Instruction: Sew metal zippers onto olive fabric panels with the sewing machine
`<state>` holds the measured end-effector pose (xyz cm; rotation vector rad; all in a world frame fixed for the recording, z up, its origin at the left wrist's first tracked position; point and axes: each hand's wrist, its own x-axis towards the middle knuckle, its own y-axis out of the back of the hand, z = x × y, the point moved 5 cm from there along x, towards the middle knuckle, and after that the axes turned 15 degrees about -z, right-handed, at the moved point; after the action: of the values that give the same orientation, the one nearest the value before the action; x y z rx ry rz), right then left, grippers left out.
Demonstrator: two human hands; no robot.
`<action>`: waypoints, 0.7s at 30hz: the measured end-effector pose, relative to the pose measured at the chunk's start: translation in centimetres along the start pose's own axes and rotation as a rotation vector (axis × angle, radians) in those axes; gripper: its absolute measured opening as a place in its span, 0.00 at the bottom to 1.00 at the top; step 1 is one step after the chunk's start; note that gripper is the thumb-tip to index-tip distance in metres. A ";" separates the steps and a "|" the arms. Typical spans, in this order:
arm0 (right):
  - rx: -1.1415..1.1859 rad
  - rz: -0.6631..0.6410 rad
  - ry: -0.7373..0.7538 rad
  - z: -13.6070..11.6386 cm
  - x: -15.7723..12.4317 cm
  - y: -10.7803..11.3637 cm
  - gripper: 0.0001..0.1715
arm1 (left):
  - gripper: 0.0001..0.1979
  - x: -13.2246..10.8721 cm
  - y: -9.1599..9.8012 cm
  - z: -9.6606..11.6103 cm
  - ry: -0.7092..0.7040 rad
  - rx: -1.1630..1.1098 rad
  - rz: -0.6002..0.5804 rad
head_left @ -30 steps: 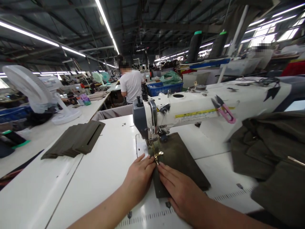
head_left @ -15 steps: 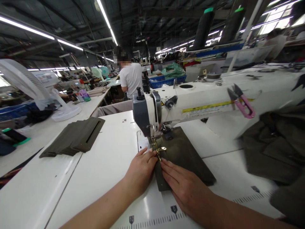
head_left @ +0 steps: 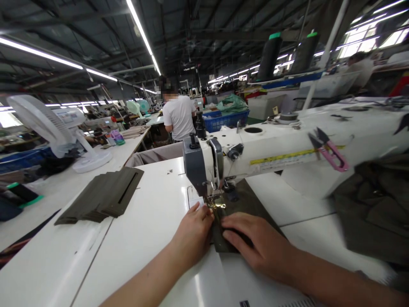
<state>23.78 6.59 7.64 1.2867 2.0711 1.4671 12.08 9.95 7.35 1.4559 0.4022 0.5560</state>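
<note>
A dark olive fabric piece (head_left: 246,200) lies under the presser foot of a white sewing machine (head_left: 271,147). A gold zipper pull (head_left: 216,206) sits at the fabric's left edge, just in front of the needle. My left hand (head_left: 191,234) rests on the table with its fingers stretched along that edge, fingertips beside the zipper pull. My right hand (head_left: 258,245) presses on the fabric with its fingers curled and pinched at the near edge.
A stack of olive fabric pieces (head_left: 102,196) lies at left on the white table (head_left: 128,247). Dark olive garments (head_left: 373,209) are heaped at right. Pink thread snips (head_left: 329,151) rest on the machine arm. A white fan (head_left: 54,132) stands far left. A person in a white shirt (head_left: 179,115) works behind.
The fabric has fed away from me under the presser foot, and both hands followed it. My right hand went from flat fingers to curled, pinching the near edge.
</note>
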 end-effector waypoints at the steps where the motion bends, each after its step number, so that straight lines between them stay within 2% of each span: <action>1: -0.024 0.011 -0.095 0.8 0.7 0.2 0.13 | 0.14 -0.1 0.1 0.1 0.009 -0.004 -0.014; 3: -0.129 0.028 -0.281 2.6 2.0 0.3 0.09 | 0.18 -0.2 0.1 0.2 0.041 -0.003 -0.042; 5: -0.181 0.005 -0.384 4.0 3.3 -0.2 0.09 | 0.19 -0.3 0.0 0.2 0.068 -0.001 -0.065; 10: -0.172 0.002 -0.502 5.6 5.1 -1.1 0.11 | 0.21 -0.3 -0.2 0.2 0.051 0.010 -0.088; 14: -0.203 0.010 -0.554 5.1 5.6 -0.7 0.15 | 0.19 -0.4 0.0 0.3 0.057 0.012 -0.069; 16: -0.224 -0.008 -0.501 4.2 4.8 -0.5 0.15 | 0.18 -0.6 0.1 0.4 0.076 0.016 -0.045; 18: -0.241 -0.050 -0.340 2.7 3.3 -0.6 0.13 | 0.19 -0.8 0.0 0.5 0.088 0.014 -0.007; 19: -0.245 -0.081 -0.234 1.8 2.3 -0.9 0.15 | 0.19 -0.9 -0.1 0.5 0.087 0.007 0.017; 20: -0.249 -0.105 -0.076 0.7 1.2 -1.2 0.21 | 0.18 -1.0 -0.3 0.6 0.083 -0.003 0.042; 21: -0.254 -0.109 0.001 0.1 0.1 -1.5 0.26 | 0.17 -1.1 -0.4 0.6 0.074 -0.013 0.063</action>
<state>23.02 6.58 6.33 1.0586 1.8510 1.6187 11.59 8.78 6.91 1.4422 0.4111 0.6631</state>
